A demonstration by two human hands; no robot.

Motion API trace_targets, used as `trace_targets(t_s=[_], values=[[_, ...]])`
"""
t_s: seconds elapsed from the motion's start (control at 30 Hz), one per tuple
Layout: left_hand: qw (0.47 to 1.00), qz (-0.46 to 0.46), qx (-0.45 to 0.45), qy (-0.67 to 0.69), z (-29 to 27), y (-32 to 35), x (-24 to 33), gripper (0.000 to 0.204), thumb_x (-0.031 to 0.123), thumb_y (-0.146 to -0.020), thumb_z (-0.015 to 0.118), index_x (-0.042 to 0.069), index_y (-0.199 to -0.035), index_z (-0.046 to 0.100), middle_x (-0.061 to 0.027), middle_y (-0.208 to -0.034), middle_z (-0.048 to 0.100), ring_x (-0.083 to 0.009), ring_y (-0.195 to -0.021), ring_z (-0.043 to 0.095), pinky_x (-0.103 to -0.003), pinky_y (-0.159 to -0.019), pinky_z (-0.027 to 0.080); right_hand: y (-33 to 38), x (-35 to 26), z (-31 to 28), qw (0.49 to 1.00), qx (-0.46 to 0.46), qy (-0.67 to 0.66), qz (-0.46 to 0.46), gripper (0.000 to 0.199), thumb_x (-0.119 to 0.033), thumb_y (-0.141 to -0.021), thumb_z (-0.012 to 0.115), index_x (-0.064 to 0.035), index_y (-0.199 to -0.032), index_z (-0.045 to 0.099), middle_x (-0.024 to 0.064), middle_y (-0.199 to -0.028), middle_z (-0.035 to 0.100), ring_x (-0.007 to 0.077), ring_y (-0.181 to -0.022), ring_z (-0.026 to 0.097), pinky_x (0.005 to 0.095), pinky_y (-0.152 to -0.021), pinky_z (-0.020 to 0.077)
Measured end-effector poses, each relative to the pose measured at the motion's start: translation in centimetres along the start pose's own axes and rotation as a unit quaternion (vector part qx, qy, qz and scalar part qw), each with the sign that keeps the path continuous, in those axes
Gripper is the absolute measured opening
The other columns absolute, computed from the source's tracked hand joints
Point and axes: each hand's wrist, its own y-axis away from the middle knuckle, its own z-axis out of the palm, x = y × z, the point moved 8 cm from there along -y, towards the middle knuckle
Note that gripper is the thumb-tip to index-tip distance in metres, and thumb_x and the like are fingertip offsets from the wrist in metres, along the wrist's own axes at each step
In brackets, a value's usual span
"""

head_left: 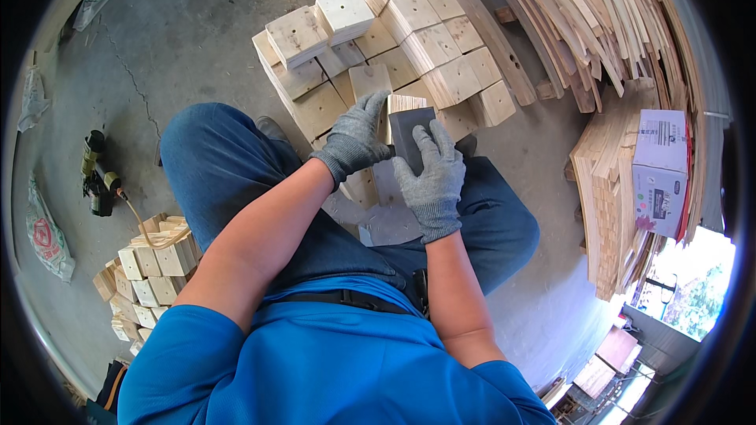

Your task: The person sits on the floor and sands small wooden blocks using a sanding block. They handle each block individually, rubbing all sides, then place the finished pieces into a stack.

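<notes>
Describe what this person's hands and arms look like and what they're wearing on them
Both the left hand and the right hand wear grey knitted work gloves with ribbed cuffs ending at the wrists. The forearms are bare; short blue shirt sleeves cover the upper arms.

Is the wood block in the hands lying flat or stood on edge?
On edge, it seems: the wood block shows its striped narrow side upward, left hand gripping it, right hand pressing a dark grey pad against it.

Clearance: open concrete floor (pixel 181 39) to the left, reachable past the left hand (pixel 356 138). Obstructions: stacked wooden blocks (pixel 378 39) directly ahead; leaning planks (pixel 583 16) and cardboard box (pixel 660 169) right; smaller block pile (pixel 150 267), probably with a power tool (pixel 98 177), lower left.
</notes>
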Motion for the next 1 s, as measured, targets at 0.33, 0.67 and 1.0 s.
trace_targets(t_s=[0.33,0.67,1.0], values=[[1.0,0.01,0.003,-0.006,0.2,-0.1,0.0,0.114,0.033,-0.068,0.098,0.008,-0.161,0.039,-0.0222,-0.155,0.05,-0.043,-0.142,0.054,-0.045,-0.12,0.047,-0.2,-0.2,-0.3,1.0,-0.011,0.003,0.008,0.066,-0.034,-0.081,0.086,-0.017,-0.142,0.07,0.0135,-0.158,0.056,0.0431,-0.123,0.063,0.0559,-0.103,0.0506],[0.999,0.019,0.022,-0.035,0.3,-0.1,-0.4,0.113,0.037,-0.068,0.098,0.009,-0.161,0.039,-0.021,-0.156,0.052,-0.0416,-0.139,0.057,-0.047,-0.117,0.049,-4.2,-0.2,0.6,0.999,-0.019,0.007,0.029,0.063,-0.032,-0.083,0.085,-0.0133,-0.141,0.071,0.0161,-0.157,0.058,0.0416,-0.128,0.062,0.0528,-0.108,0.0517],[1.0,0.004,-0.002,-0.027,0.1,0.2,-0.2,0.111,0.038,-0.07,0.096,0.01,-0.161,0.039,-0.0202,-0.154,0.053,-0.0418,-0.137,0.058,-0.048,-0.115,0.05,-4.2,-0.6,0.5,0.999,-0.041,0.015,0.016,0.065,-0.035,-0.086,0.082,-0.0145,-0.145,0.067,0.0146,-0.16,0.054,0.0454,-0.124,0.063,0.0579,-0.105,0.0504]])
